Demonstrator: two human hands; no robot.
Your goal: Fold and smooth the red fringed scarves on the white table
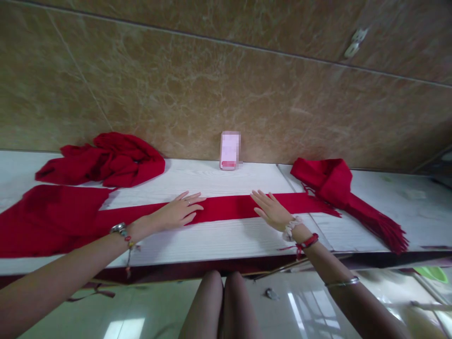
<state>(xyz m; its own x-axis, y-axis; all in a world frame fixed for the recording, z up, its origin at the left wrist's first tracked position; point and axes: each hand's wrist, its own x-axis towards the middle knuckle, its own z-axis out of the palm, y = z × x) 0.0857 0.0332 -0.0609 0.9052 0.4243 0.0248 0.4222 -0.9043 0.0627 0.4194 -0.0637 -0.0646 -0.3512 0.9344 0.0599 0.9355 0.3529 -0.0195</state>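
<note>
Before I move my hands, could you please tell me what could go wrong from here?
The fringed end of the long, flat red cloth strip lies close against the bunched red fringed scarf, so the two might tangle.

The beaded bracelet hanging from your left wrist could catch on the knit.

The pink rectangular phone seems propped against the brown marbled wall; a bump might tip it.

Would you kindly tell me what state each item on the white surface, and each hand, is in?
Long red strip: laid out flat.
Red cloth heap: crumpled.
Fringed red scarf: loosely folded over, fringe trailing.
Phone: propped upright against the wall, screen lit.
Left hand: open, palm down on the strip.
Right hand: open, palm down on the strip.
</note>
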